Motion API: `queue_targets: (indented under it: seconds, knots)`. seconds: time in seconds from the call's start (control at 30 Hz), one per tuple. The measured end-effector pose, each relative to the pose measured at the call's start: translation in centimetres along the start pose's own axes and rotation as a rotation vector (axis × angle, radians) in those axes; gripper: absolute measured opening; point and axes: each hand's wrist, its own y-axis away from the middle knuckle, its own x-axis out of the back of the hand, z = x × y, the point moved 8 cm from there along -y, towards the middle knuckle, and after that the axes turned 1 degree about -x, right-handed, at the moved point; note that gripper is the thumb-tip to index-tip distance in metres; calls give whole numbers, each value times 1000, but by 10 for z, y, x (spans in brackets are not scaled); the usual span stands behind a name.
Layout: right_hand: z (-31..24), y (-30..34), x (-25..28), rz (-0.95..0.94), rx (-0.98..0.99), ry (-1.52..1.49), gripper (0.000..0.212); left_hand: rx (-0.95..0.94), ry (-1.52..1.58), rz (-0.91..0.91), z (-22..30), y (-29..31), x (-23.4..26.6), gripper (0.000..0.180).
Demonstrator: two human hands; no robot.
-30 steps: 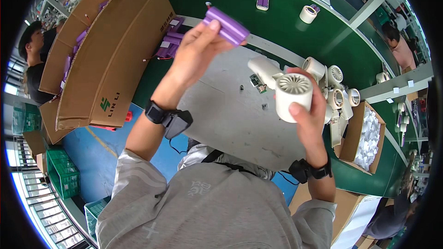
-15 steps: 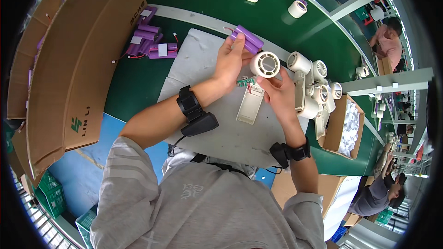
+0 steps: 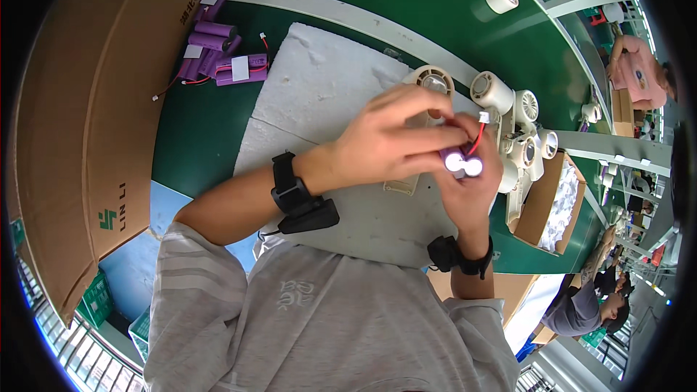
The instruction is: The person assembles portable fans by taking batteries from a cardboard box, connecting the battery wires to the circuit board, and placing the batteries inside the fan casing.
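A purple two-cell battery pack (image 3: pixel 463 162), its pale round ends toward me, is held in my right hand (image 3: pixel 473 187), fingers closed around it. From the left, my left hand (image 3: pixel 396 133) reaches across; its bent fingers meet the pack beside the red lead (image 3: pixel 478 138), which ends in a white plug (image 3: pixel 483 117). Behind the left hand, a white round fan head (image 3: pixel 433 81) rests on the pale foam mat (image 3: pixel 298 94). A white handle shell (image 3: pixel 404 184) shows below that hand; the rest is covered.
Several white fan bodies (image 3: pixel 524 107) crowd the mat's right side, near an open carton of white pieces (image 3: pixel 559 207). Purple battery packs (image 3: pixel 242 70) lie left, beside a tall cardboard box (image 3: pixel 94 101). Co-workers sit far right.
The battery pack has moved right and nearer me, turned end-on, and into my right hand. That hand has let go of the fan head, which now rests behind my left hand.
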Motion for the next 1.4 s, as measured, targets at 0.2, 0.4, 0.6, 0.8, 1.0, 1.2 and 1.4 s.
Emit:
queue_targets:
  seconds: [0.2, 0.4, 0.6, 0.8, 1.0, 1.2, 1.4]
  knots:
    - [42, 31, -18, -87, -394, -422, 32, 221, 34, -179, -19, -16, 4, 32]
    - [47, 34, -32, -122, -317, -302, 29, 666, -16, -802, -67, 15, 0, 33]
    - [18, 24, -45, -144, -85, -9, 33, 686, 28, -750, -71, 20, -1, 32]
    - [15, 22, -46, -113, -73, 35, 31, 567, -43, -681, -73, 21, 0, 27]
    - [17, 25, -47, -154, -142, 27, 29, 740, 118, -738, -71, 23, -5, 22]
    - [16, 26, -50, -195, -149, 84, 27, 615, 249, -741, -68, 21, -2, 34]
    - [15, 24, -50, -208, -137, 77, 26, 499, 192, -740, -64, 17, 1, 35]
